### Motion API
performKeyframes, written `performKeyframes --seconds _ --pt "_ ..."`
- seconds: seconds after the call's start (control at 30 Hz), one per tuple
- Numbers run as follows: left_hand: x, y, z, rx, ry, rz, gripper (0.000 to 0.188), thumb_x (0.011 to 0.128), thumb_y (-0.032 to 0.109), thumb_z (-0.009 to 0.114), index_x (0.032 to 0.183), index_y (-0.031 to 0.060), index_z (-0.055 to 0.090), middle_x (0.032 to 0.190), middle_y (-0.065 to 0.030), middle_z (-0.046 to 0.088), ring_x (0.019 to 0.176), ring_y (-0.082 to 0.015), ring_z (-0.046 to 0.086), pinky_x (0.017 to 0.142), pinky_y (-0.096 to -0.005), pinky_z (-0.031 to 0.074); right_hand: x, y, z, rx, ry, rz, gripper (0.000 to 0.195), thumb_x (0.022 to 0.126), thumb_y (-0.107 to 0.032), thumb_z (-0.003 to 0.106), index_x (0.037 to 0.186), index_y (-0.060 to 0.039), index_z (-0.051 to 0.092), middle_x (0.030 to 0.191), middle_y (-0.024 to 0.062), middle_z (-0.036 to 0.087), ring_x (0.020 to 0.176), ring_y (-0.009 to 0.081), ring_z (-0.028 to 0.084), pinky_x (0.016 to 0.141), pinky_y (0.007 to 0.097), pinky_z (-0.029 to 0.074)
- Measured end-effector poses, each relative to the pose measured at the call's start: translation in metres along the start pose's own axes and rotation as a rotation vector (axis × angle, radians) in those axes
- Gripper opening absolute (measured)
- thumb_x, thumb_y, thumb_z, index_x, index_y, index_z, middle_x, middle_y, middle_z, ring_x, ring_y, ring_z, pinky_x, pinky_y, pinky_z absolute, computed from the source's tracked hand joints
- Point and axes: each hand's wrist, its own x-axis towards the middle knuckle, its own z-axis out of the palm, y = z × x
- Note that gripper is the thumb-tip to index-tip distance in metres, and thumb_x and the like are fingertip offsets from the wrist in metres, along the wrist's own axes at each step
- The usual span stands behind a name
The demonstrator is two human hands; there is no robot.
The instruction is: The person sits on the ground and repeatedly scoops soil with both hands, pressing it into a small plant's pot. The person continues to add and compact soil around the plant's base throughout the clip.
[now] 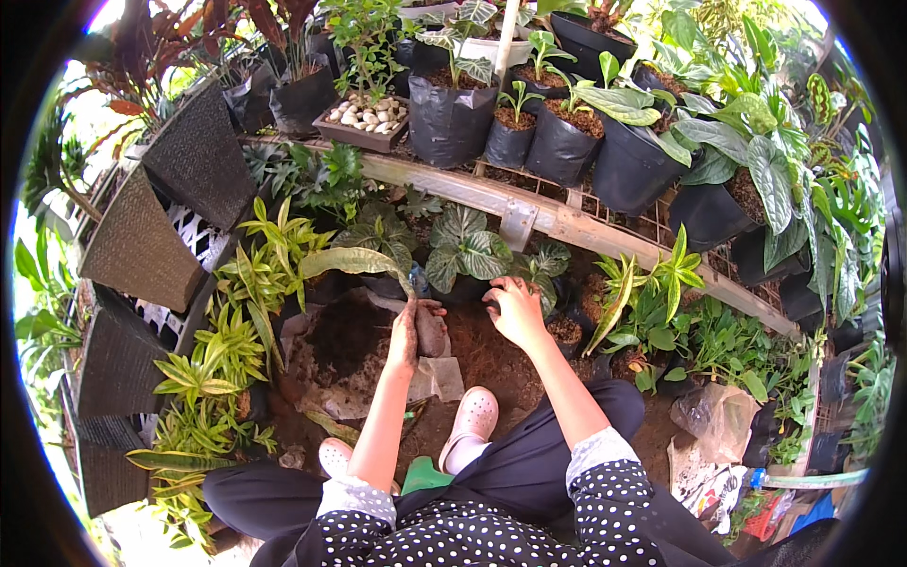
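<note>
My left hand (405, 333), dark with soil, is closed around the lower part of a long, curved, yellow-green leaf (354, 261), which arches away to the left. Against that hand's right side stands a small brownish rounded bag or pot (430, 332); whether the leaf is rooted in it I cannot tell. My right hand (511, 305), its fingertips soiled, is raised with bent fingers beside a dark green plant with pale veins (471, 248); nothing shows in it. Below and left of my left hand, dark soil (347, 333) lies on a pale, dirty sheet (443, 379).
A wooden-edged shelf (453, 186) with black potted plants crosses ahead. Large textured pots (142, 241) curve along the left, above yellow-green plants (212, 354). At the right lie a crumpled plastic bag (719, 422) and a hose (815, 480). My feet wear pink clogs (473, 418).
</note>
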Motion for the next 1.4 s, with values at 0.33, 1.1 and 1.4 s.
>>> performKeyframes --seconds 0.33,1.1,1.4 --pt "0.004 -0.007 0.004 0.052 0.023 0.146 0.049 0.096 0.044 0.041 0.097 -0.0011 0.06 0.087 -0.0091 0.064 0.074 -0.0167 0.06 0.069 -0.0289 0.049 -0.01 -0.047 0.001 0.592 0.052 -0.163 0.019 0.071 -0.011 0.073 0.089 -0.0084 0.069 0.106 0.0035 0.061 0.101 0.0234 0.057 0.087 0.0341 0.047" --pt "0.013 -0.021 0.021 0.183 0.119 0.384 0.042 0.099 0.032 0.038 0.091 -0.0027 0.06 0.081 -0.0085 0.062 0.074 -0.0142 0.056 0.073 -0.0267 0.043 -0.018 -0.059 -0.002 0.392 0.161 -0.056 0.016 0.064 -0.01 0.072 0.079 -0.0089 0.065 0.107 0.0012 0.059 0.108 0.0257 0.05 0.09 0.0399 0.04" --pt "0.011 -0.016 0.02 0.084 0.116 0.281 0.044 0.099 0.037 0.038 0.093 -0.0005 0.06 0.08 -0.0072 0.063 0.071 -0.0137 0.057 0.068 -0.0269 0.045 -0.01 -0.034 0.013 0.818 0.016 0.071 0.008 0.075 -0.005 0.07 0.078 -0.0029 0.063 0.105 0.0021 0.059 0.109 0.02 0.05 0.093 0.0337 0.041"
